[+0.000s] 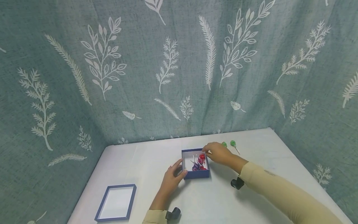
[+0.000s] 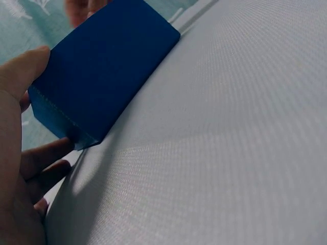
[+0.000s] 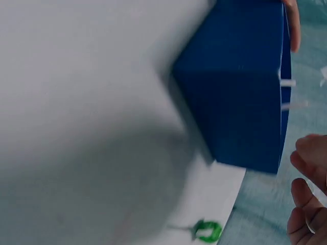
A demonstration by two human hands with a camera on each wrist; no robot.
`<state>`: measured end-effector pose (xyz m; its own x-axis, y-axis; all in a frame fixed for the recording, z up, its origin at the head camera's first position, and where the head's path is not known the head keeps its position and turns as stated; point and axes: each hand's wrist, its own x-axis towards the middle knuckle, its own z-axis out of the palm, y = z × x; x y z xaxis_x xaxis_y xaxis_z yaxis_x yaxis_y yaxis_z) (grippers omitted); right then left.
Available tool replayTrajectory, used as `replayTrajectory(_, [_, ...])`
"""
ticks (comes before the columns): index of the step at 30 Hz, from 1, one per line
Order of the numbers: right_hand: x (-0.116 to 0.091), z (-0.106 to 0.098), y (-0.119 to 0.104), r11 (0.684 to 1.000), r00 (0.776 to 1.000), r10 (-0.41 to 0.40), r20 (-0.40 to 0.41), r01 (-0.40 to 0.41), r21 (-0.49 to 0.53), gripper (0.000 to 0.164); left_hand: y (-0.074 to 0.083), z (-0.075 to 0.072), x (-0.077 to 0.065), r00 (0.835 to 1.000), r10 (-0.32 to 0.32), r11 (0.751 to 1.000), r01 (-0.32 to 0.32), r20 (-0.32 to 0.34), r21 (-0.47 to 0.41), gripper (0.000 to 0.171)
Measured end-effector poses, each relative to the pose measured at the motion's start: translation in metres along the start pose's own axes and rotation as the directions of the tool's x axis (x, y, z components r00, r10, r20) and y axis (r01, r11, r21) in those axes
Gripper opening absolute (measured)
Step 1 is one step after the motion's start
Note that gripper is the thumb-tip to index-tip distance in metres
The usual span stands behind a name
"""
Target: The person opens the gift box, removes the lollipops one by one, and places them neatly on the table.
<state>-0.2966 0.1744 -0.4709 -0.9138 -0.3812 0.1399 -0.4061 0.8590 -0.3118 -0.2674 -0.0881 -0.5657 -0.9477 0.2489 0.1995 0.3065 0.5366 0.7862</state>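
An open blue box (image 1: 196,174) with a white inside stands upright on the table. Several lollipops lie in it, red ones (image 1: 201,158) and a purple one (image 1: 195,167), some white sticks (image 3: 287,82) poking above the rim. My left hand (image 1: 171,179) holds the box at its near left corner, thumb on the front wall and fingers along the left side. My right hand (image 1: 219,153) hovers by the far right corner, its fingers loosely bent and apart from the box in the right wrist view. Two green lollipops (image 1: 233,143) lie beyond that hand, one partly hidden by it.
A blue-edged box lid (image 1: 133,199) lies at the left of the white table (image 1: 151,155), its white inside facing up. Grey-green curtains (image 1: 139,93) with white leaf prints hang along the back and both sides of the table.
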Motion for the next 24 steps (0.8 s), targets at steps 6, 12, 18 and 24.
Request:
replayTrajectory(6, [0.008,0.010,-0.016,0.988,0.994,-0.103,-0.034,0.098,-0.122,0.014,0.002,-0.002,-0.001,1.000,0.021,0.999,-0.021,0.003,-0.027,0.057])
replayTrajectory(12, [0.014,0.020,-0.024,0.956,0.994,-0.100,-0.032,0.087,-0.281,0.012,0.002,-0.002,-0.001,1.000,0.020,1.000,-0.020,-0.004,-0.019,0.055])
replayTrajectory(18, [0.017,0.029,-0.031,0.928,0.994,-0.057,0.088,0.086,-0.362,0.013,0.004,-0.002,-0.002,1.000,0.019,1.000,-0.019,-0.007,-0.019,0.054])
replayTrajectory(24, [0.018,0.033,-0.036,0.928,0.993,-0.060,0.103,0.094,-0.361,0.009,0.004,-0.002,-0.002,1.000,0.013,1.000,-0.014,-0.007,-0.015,0.055])
